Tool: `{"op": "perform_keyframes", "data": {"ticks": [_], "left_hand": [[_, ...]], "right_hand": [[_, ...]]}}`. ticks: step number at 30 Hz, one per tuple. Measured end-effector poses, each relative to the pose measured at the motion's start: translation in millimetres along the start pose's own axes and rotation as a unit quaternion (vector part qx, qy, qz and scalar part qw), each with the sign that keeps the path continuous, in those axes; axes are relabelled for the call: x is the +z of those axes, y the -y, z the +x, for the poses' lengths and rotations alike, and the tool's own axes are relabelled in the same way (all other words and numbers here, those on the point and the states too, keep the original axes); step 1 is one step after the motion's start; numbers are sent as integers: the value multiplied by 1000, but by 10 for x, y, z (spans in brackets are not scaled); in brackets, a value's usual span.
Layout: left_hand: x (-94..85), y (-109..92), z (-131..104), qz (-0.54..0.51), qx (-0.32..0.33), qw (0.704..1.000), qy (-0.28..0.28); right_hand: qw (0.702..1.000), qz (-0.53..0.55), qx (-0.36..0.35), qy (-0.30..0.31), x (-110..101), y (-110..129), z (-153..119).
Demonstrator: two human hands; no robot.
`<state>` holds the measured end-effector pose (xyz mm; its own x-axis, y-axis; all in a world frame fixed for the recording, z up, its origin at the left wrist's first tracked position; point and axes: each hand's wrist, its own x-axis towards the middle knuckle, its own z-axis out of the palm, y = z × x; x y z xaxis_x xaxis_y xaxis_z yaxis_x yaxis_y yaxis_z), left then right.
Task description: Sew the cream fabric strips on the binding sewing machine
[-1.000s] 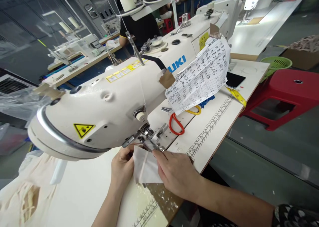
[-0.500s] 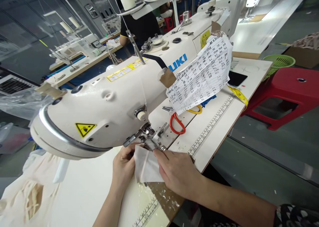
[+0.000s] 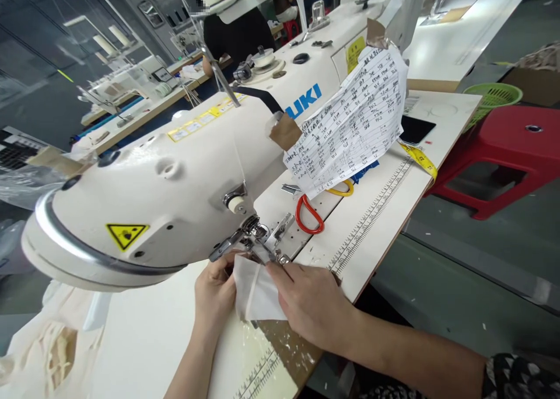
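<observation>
A small piece of white fabric (image 3: 258, 294) with a seam line down it lies at the needle area of a white sewing machine (image 3: 144, 195). My left hand (image 3: 214, 291) pinches the fabric's left edge, fingers closed, its fingertips partly under the machine head. On the fabric's right side my right hand (image 3: 308, 300) has its fingers closed on the cloth, fingertips beside the presser foot (image 3: 262, 250). The foot and the machine head hide the fabric's far edge.
Red-handled scissors (image 3: 310, 215), a handwritten sheet (image 3: 350, 122), a phone (image 3: 415, 130) and a yellow tape measure (image 3: 420, 160) are beyond my hands. Pale cloth (image 3: 56, 352) lies left. A red stool (image 3: 503, 160) stands right. A person (image 3: 238, 37) sits behind the machine.
The view has shifted slightly, so the machine head appears lower and further left. Both hands keep their hold on the fabric, with hardly any visible movement.
</observation>
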<state>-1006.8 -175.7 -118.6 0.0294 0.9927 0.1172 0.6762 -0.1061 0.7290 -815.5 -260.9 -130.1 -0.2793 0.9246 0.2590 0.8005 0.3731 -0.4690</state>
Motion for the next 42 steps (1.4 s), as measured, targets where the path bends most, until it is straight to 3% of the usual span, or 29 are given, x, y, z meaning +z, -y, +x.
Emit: {"op": "perform_keyframes", "data": {"ticks": [7, 15, 20, 25, 30, 38, 42], "left_hand": [[0, 5, 3, -58, -64, 996, -4], [20, -57, -6, -48, -49, 998, -2], [34, -42, -10, -34, 6, 999, 5], [56, -1, -15, 16, 106, 994, 11], [79, 18, -23, 70, 161, 984, -15], [38, 106, -33, 51, 87, 995, -20], [26, 93, -48, 65, 85, 994, -21]], "right_hand": [[1000, 19, 6, 10, -48, 5, 2], [1000, 16, 5, 18, -46, 19, 21], [1000, -1, 6, 11, -38, 31, 30], [1000, -5, 3, 9, -35, 24, 22], [1000, -17, -12, -2, -7, 22, 18], [1000, 8, 8, 15, -19, 19, 13], [1000, 9, 19, 14, -33, 26, 18]]}}
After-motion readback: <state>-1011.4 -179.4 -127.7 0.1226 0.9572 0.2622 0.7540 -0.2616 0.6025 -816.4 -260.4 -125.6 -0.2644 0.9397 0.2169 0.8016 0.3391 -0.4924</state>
